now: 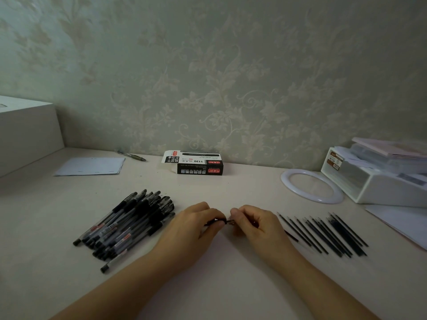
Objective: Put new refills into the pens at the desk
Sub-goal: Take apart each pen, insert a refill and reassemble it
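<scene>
A heap of several black capped gel pens (pixel 129 224) lies on the pale desk, left of my hands. Several thin dark refills (pixel 328 234) lie in a row to the right. My left hand (pixel 194 227) grips the dark end of one pen (pixel 219 221) at the desk's middle. My right hand (pixel 251 224) pinches the same pen's other end, fingers curled round it; a dark tail sticks out behind that hand (pixel 291 235). Most of the pen is hidden by my fingers.
An open black-and-white pen box (pixel 196 163) stands near the wall. Papers (pixel 91 166) and one loose pen (pixel 131 155) lie at back left. A white ring (pixel 312 185), a white organiser (pixel 379 176) and sheets (pixel 402 221) sit on the right. A white box (pixel 25 132) stands far left.
</scene>
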